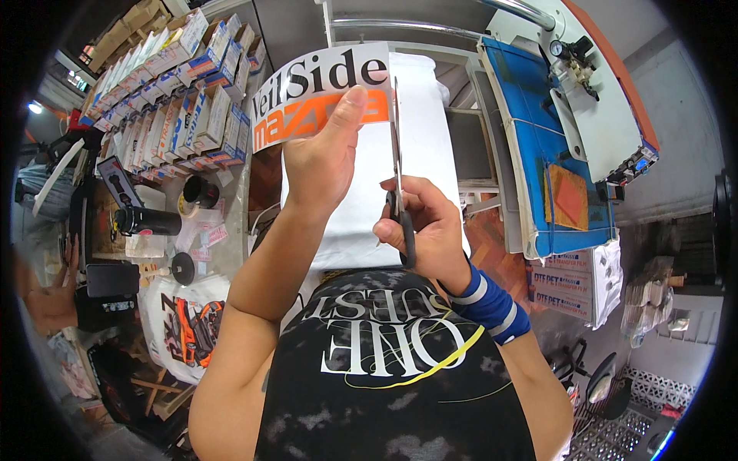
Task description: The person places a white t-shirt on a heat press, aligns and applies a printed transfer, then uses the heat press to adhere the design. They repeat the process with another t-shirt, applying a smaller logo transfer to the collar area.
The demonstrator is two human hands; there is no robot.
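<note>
My left hand (pixel 324 165) pinches a printed film sheet (pixel 311 86) by its lower edge, thumb lying over the front. Black lettering runs above orange lettering on its pale ground. In my right hand (pixel 437 230) is a pair of scissors (pixel 397 150) with dark handles, fingers through and around the grips. The blades point away from me, running along the sheet's right edge; whether they touch it I cannot tell. Beneath both hands lies smooth white fabric (pixel 361 207) on a long flat support.
Rows of narrow cardboard boxes (pixel 161 131) stand at the left, near a black bottle (pixel 150 221) and a phone (pixel 112 280). A white garment with an orange print (pixel 192 330) lies nearer. To the right are a blue padded board (pixel 523 154), a machine with a gauge (pixel 565 50) and a printed carton (pixel 565 284).
</note>
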